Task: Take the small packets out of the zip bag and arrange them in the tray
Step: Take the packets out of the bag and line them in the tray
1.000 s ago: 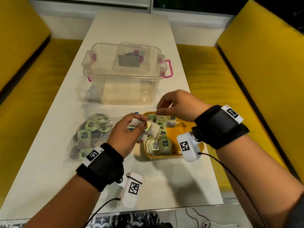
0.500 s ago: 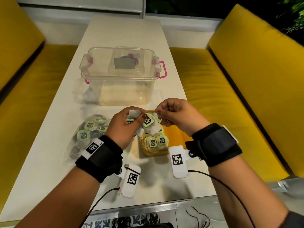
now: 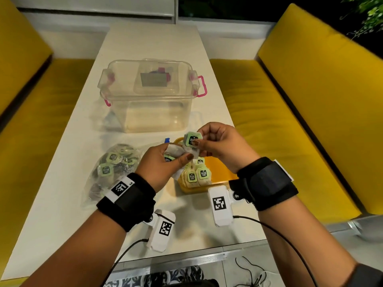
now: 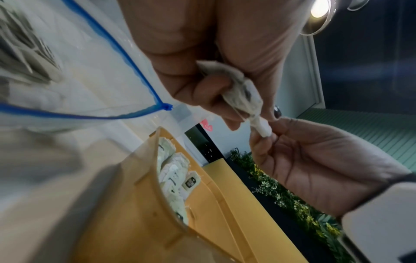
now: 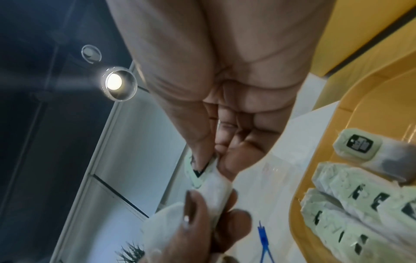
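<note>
Above the left end of the yellow tray (image 3: pixel 219 166), my left hand (image 3: pixel 165 160) grips a bunch of small white tea-bag packets (image 3: pixel 175 151). My right hand (image 3: pixel 215 141) pinches the green label end of one packet (image 3: pixel 192 139) sticking up from that bunch. The same pinch shows in the right wrist view, on the packet (image 5: pixel 203 175). Several packets (image 3: pixel 195 176) stand in a row inside the tray's left end. The clear zip bag (image 3: pixel 112 168), with a blue seal (image 4: pixel 126 55), lies left of the tray with several packets still inside.
A clear plastic storage box (image 3: pixel 149 96) with pink latches stands behind the tray on the white table (image 3: pixel 62 204). Yellow bench seats (image 3: pixel 290 121) flank the table on both sides. Wrist-camera cables hang over the table's near edge.
My right hand left the tray's far end and came to the left hand's bunch. It now pinches one packet and has lifted it slightly. The head view shifted.
</note>
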`<state>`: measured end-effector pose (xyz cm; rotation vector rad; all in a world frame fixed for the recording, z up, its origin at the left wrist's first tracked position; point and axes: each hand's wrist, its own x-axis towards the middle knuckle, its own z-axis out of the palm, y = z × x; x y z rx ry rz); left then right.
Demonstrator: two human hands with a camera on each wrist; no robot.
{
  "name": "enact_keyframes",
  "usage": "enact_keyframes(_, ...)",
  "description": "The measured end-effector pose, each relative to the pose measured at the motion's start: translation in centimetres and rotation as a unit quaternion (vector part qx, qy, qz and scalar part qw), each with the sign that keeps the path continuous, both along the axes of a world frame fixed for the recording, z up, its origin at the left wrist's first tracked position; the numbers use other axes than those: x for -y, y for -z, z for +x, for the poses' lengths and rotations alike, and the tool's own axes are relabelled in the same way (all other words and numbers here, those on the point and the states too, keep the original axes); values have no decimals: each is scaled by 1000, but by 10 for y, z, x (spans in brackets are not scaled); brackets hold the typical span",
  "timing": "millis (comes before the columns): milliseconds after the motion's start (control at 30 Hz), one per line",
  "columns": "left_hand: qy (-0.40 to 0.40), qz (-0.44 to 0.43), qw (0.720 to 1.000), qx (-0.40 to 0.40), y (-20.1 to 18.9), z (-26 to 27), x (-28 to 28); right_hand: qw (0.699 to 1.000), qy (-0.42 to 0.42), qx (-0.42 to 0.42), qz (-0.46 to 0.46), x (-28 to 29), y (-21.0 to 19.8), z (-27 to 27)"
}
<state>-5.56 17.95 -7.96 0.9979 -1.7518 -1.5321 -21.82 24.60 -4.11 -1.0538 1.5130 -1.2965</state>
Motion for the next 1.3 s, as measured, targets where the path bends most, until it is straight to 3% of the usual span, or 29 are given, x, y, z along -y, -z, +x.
enact_keyframes(167, -1, 0, 1000, -6, 0, -1, 0, 994, -6, -111, -11, 2, -4, -5)
enact_keyframes(300, 10, -23, 1000, 11, -2, 0, 3, 974, -29, -226, 15, 3, -18, -15)
enact_keyframes(467, 3, -30, 999, 37, 0, -5, 6, 947, -80, -307, 48, 10, -38, -22)
enact_keyframes(567, -16, -56, 994, 89, 10, -4, 10, 913, -99, -389, 79, 19, -44, -32)
enact_keyframes(733, -43, -62, 978, 195, 31, 5, 13, 825, -115, -529, 161, 35, -37, -57)
enact_keyframes(867, -37, -82, 961, 262, 38, 5, 10, 794, -119, -554, 218, 45, -23, -69)
enact_keyframes(1000, -32, -60, 957, 281, 43, 1, 11, 761, -136, -577, 264, 53, -13, -69)
enact_keyframes(1300, -37, -50, 957, 282, 44, -1, 8, 723, -156, -593, 318, 74, 13, -59)
